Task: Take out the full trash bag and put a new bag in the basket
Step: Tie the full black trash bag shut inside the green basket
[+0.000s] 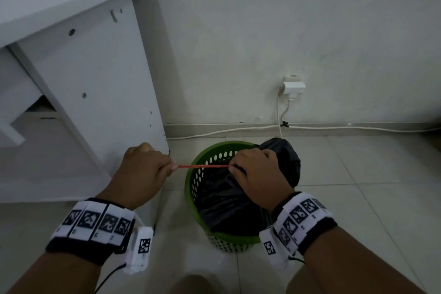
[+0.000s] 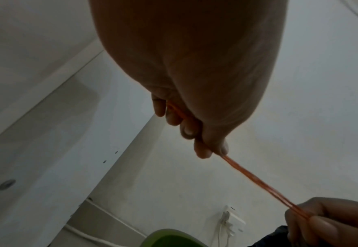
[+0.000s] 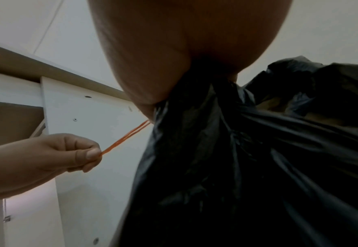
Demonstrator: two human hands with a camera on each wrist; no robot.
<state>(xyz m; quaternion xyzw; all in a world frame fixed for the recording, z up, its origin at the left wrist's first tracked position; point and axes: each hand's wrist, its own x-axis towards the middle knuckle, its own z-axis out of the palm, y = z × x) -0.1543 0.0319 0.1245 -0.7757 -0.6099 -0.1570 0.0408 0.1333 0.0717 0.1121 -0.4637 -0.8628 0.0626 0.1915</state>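
A green perforated basket (image 1: 194, 182) stands on the tiled floor with a full black trash bag (image 1: 223, 200) in it. My right hand (image 1: 256, 174) grips the gathered neck of the black bag (image 3: 226, 150), whose loose top flops to the far right. A red rubber band (image 1: 202, 166) runs taut from the neck to my left hand (image 1: 145, 167), which pinches its end between thumb and fingers. The stretched band (image 2: 258, 183) shows as two strands, and the band (image 3: 124, 138) leads to the left hand (image 3: 46, 158) beside the bag.
A white desk side panel (image 1: 95, 93) stands just left of the basket. On the wall behind sits a white socket with a plug (image 1: 293, 87), and a white cable (image 1: 238, 129) runs along the skirting. Grey floor tiles (image 1: 358, 174) stretch to the right.
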